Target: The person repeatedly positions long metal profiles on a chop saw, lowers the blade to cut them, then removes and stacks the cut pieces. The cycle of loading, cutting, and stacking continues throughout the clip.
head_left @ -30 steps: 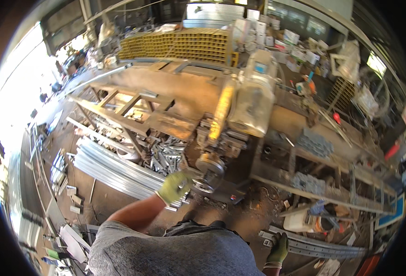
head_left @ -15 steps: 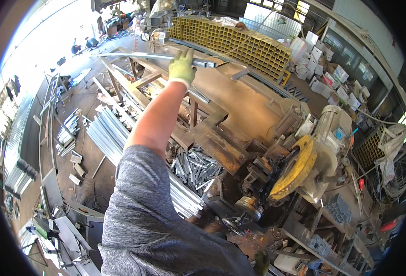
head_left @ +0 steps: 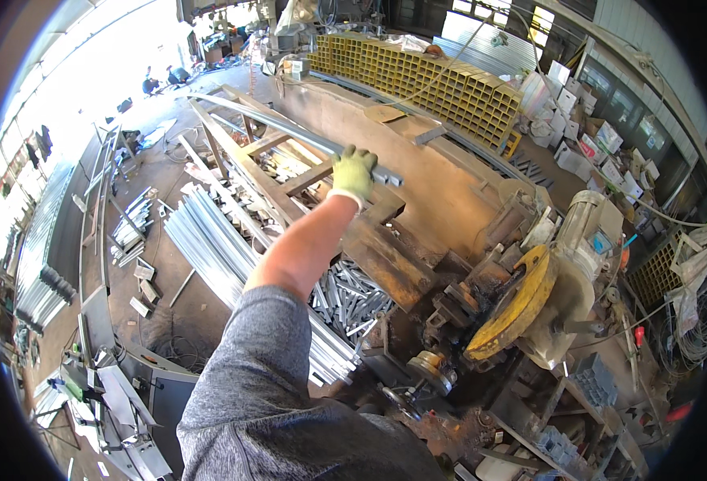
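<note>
My left hand [head_left: 354,172], in a yellow-green work glove, is closed around long, thin grey metal tubes [head_left: 305,138] near their close end. The tubes reach away to the far left over a rusty steel frame [head_left: 249,172]. Their near end [head_left: 389,176] sticks out just right of my fingers, above the worn metal bench. How many tubes are in my grip I cannot make out. Right of the hand stands a cutting machine with a yellow blade guard [head_left: 514,309] and a grey motor [head_left: 590,224]. Only a sliver of my right hand [head_left: 445,463] shows at the lower edge, its fingers hidden.
Short cut metal pieces [head_left: 349,297] lie heaped under the bench. Long silvery tubes [head_left: 209,240] are stacked to the left. A brown metal bench top [head_left: 426,188] lies beyond, with a stack of yellow square tubes [head_left: 426,80] behind it. White boxes [head_left: 610,152] clutter the right.
My left hand has come nearer and to the right, bringing the tubes' near end lower toward the cutting machine. The view has shifted slightly. Less of my right hand shows now.
</note>
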`<action>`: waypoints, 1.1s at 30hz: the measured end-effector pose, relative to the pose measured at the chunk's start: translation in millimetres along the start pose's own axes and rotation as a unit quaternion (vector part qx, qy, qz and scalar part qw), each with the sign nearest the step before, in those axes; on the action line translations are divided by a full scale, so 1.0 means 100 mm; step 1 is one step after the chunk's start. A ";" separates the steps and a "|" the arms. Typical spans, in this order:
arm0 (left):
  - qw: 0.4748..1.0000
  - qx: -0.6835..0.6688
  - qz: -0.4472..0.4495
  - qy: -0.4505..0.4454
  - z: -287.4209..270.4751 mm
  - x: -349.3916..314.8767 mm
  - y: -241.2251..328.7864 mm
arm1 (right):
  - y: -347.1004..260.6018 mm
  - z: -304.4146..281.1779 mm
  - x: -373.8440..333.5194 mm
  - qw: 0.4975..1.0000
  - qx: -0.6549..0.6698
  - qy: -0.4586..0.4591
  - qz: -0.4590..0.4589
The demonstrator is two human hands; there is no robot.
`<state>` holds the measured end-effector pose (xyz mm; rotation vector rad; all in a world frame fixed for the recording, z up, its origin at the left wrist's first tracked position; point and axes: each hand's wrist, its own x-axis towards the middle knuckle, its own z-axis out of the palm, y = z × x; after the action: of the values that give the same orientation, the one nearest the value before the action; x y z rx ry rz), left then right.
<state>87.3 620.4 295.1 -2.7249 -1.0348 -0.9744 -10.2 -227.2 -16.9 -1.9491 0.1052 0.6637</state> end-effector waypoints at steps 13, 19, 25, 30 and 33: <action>0.995 -0.089 -0.007 0.033 -0.26 1.19 0.28 | -0.33 0.33 0.72 0.994 -0.097 -0.050 0.006; 0.997 -0.063 -0.005 -0.038 -0.16 1.52 0.36 | -0.72 0.70 1.19 0.990 -0.126 -0.069 -0.003; 0.995 -0.050 0.050 -0.067 0.25 0.24 0.34 | -1.06 0.97 1.59 0.989 -0.128 -0.080 -0.011; 0.996 -0.031 0.050 -0.071 0.08 -0.39 0.48 | -0.99 1.05 1.69 0.985 -0.147 -0.092 -0.006; 0.985 0.027 0.069 -0.154 -0.08 -0.71 0.65 | -0.71 1.02 1.75 0.978 -0.175 -0.109 -0.001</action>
<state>82.8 527.4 269.8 -2.9165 -0.8785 -0.5069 121.3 -69.3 -77.6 -2.1936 -0.1606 0.9405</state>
